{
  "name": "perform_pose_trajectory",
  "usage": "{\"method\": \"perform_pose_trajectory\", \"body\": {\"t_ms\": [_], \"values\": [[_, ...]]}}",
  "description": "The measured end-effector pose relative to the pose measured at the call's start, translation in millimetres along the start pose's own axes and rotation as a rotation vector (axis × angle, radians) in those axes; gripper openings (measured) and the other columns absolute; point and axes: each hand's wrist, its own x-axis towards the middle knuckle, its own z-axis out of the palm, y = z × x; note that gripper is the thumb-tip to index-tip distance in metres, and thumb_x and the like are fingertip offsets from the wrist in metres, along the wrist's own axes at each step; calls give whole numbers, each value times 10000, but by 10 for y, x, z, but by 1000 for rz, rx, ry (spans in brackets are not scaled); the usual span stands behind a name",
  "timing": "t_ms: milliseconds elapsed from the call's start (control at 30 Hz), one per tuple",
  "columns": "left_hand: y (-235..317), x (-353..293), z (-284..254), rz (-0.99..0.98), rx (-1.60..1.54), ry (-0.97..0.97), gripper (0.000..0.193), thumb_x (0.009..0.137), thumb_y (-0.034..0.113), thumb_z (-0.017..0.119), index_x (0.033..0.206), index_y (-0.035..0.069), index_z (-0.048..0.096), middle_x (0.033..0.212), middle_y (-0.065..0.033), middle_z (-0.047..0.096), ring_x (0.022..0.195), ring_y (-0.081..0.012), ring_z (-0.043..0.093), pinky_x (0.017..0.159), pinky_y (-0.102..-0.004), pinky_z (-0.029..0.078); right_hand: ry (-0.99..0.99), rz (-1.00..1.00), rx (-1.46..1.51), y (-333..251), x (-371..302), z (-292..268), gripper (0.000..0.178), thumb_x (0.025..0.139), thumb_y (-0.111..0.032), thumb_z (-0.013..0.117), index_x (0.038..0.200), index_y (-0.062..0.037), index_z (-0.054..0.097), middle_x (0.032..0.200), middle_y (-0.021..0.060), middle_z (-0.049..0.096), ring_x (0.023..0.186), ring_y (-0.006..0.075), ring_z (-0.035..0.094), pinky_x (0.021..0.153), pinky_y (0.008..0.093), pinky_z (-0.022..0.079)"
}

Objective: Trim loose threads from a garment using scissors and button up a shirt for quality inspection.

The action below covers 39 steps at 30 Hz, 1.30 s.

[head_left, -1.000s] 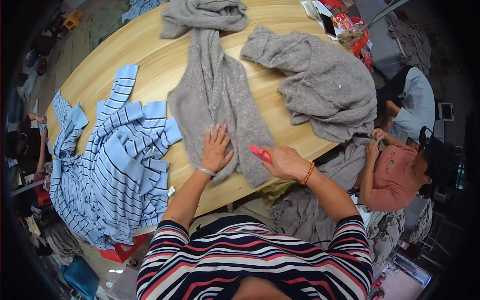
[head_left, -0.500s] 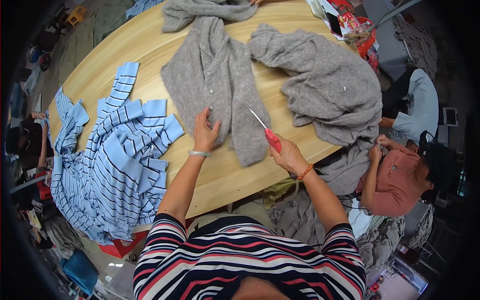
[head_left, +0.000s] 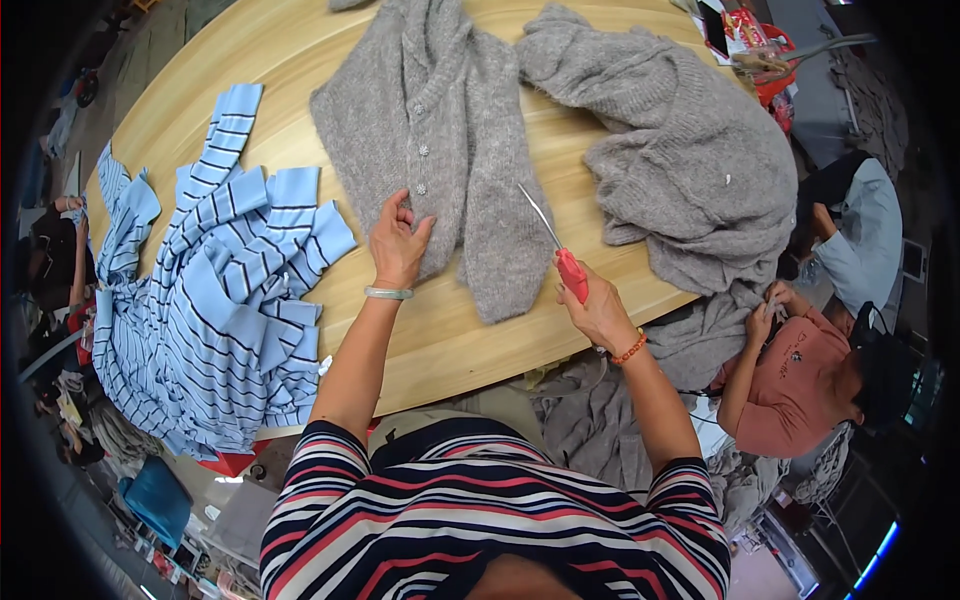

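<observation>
A grey knitted cardigan (head_left: 395, 110) lies on the pale wooden table, sparkly buttons running down its front. My left hand (head_left: 400, 240) rests at the cardigan's lower front edge, below the lowest visible button; its fingers are bent but apart, and the thumb stands away. In my right hand (head_left: 600, 305) are red-handled scissors (head_left: 571, 272), gripped by the handles, which my fingers partly cover. Their slim metal blades look closed and point up and left over the cardigan's sleeve (head_left: 503, 250).
A heap of light-blue striped knitwear (head_left: 225, 330) covers the table (head_left: 440, 365) on the left. More grey knitwear (head_left: 690, 150) is piled on the right, hanging over the edge. A person in a pink shirt (head_left: 785, 385) handles grey fabric there. A red bag (head_left: 775, 75) sits at the far right.
The view has shifted, so the cardigan appears higher up. The scissors remain in my right hand, slightly farther right. Another person's hand at the top edge is out of view now.
</observation>
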Motion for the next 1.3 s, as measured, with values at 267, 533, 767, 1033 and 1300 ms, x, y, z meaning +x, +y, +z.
{"method": "perform_pose_trajectory", "body": {"t_ms": [267, 533, 767, 1033, 1300], "values": [[-278, 47, -93, -283, -479, -147, 355, 813, 81, 749, 1124, 27, 586, 748, 20, 577, 585, -56, 489, 552, -172, 416, -3, -54, -25, -6, 117, -44, 398, 913, -75, 541, 1308, -27, 518, 976, 104, 666, 752, 153, 659, 740, 285, 513], [-54, 94, -344, -607, -815, -407, 103, 949, 145, 581, 951, 70, 511, 786, -50, 618, 661, -210, 690, 525, -256, 567, -23, -131, -43, -378, 55, -87, 387, 885, -64, 578, 1268, -38, 538, 927, 151, 665, 768, 228, 671, 736, 332, 517], [-108, 27, -242, -597, -885, -409, 125, 968, 168, 550, 913, 84, 476, 919, -84, 618, 806, -310, 708, 662, -345, 626, -292, -137, -373, -726, -81, 97, 349, 841, -157, 614, 1185, -125, 567, 766, 189, 654, 738, 381, 643, 669, 479, 498], [-106, 38, -258, -615, -884, -417, 119, 980, 170, 525, 1001, 58, 489, 981, -86, 607, 846, -318, 700, 691, -355, 624, -325, -61, -405, -824, -117, 101, 359, 870, -194, 616, 1218, -130, 553, 775, 202, 655, 750, 392, 640, 694, 472, 494], [-159, -29, -201, -594, -940, -421, 131, 989, 183, 507, 1023, 57, 488, 1036, -94, 611, 880, -324, 695, 719, -364, 621, -99, -146, -334, -756, -124, 193, 374, 857, -153, 626, 1223, -134, 552, 801, 203, 636, 766, 397, 624, 698, 463, 490]]}}
